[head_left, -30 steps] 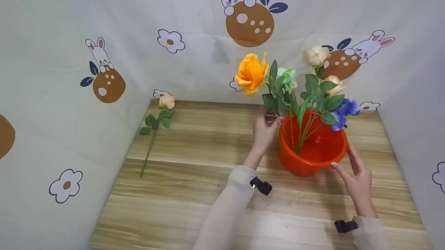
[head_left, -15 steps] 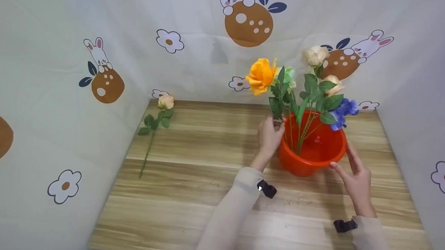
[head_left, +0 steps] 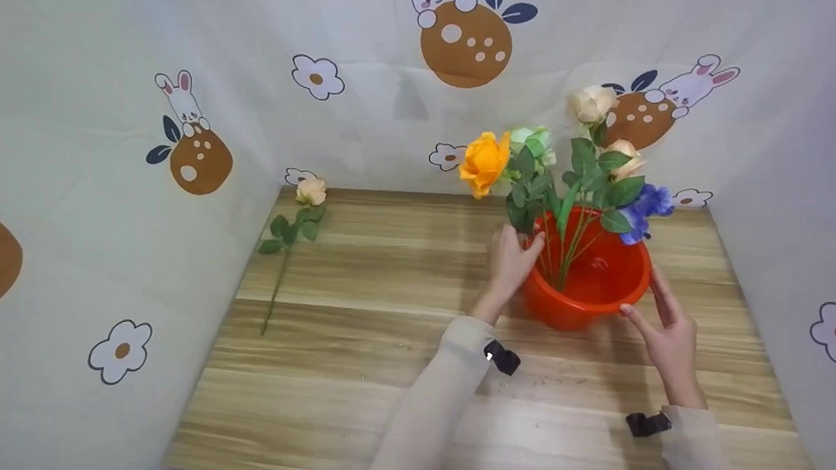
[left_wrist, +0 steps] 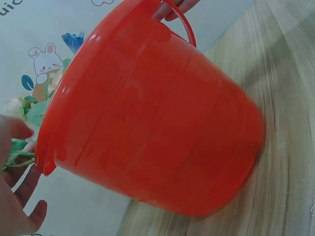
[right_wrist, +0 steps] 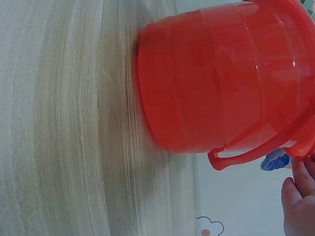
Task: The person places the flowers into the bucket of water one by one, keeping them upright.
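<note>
An orange artificial rose (head_left: pixel 485 164) leans at the left rim of a red bucket (head_left: pixel 567 315), and my left hand (head_left: pixel 508 265) pinches its stem there. In the left wrist view, green stems pass between the thumb and fingers of that hand (left_wrist: pixel 17 196), beside the rim. My right hand (head_left: pixel 674 344) holds the bucket's right rim with thumb and fingers. The right wrist view has its fingertips at the rim near the red handle (right_wrist: pixel 251 155). Inside the bucket stand a pale green flower (head_left: pixel 536 142), cream roses (head_left: pixel 593 104) and a blue flower (head_left: pixel 645 213).
One peach rose (head_left: pixel 311 193) with a long stem lies at the left of the wooden table (head_left: pixel 339 377). A patterned cloth (head_left: pixel 372 125) surrounds the table at the back and sides. Small droplets or specks dot the tabletop.
My left hand has moved right to the bucket's rim with the orange rose, whose bloom has shifted right and lower. The right hand and the bucket have stayed in place.
</note>
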A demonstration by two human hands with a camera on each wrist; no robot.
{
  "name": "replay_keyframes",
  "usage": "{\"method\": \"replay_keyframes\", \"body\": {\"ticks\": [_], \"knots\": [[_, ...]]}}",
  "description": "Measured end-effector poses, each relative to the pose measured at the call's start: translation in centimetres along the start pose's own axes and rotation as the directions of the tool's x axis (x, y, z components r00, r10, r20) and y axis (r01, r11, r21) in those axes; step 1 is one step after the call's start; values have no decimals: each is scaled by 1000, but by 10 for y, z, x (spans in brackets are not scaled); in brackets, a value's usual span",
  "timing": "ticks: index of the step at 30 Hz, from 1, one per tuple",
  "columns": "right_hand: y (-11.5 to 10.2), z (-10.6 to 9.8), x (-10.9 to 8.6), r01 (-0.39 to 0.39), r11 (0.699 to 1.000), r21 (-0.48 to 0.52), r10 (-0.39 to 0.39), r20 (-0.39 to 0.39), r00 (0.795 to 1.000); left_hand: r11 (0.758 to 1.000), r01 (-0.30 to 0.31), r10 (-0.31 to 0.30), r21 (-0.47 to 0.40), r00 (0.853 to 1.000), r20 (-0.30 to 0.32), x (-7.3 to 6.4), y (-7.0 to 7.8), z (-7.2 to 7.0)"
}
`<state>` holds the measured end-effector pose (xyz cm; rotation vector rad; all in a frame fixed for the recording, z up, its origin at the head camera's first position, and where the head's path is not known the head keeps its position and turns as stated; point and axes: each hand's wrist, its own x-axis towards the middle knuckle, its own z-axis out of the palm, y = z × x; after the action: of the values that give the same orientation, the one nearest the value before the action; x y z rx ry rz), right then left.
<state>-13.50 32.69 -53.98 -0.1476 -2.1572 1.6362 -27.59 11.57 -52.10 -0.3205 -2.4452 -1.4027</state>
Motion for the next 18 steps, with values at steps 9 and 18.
{"method": "replay_keyframes", "body": {"ticks": [9, 18], "knots": [[-8, 3, -1, -8, 1000, 7, 8, 4, 1000, 998, 24, -22, -58, 999, 42, -1, -4, -9], [-7, 3, -2, 3, 999, 39, -3, -9, 1000, 987, 92, -81, -129, 993, 86, -2, -17, -21]]}}
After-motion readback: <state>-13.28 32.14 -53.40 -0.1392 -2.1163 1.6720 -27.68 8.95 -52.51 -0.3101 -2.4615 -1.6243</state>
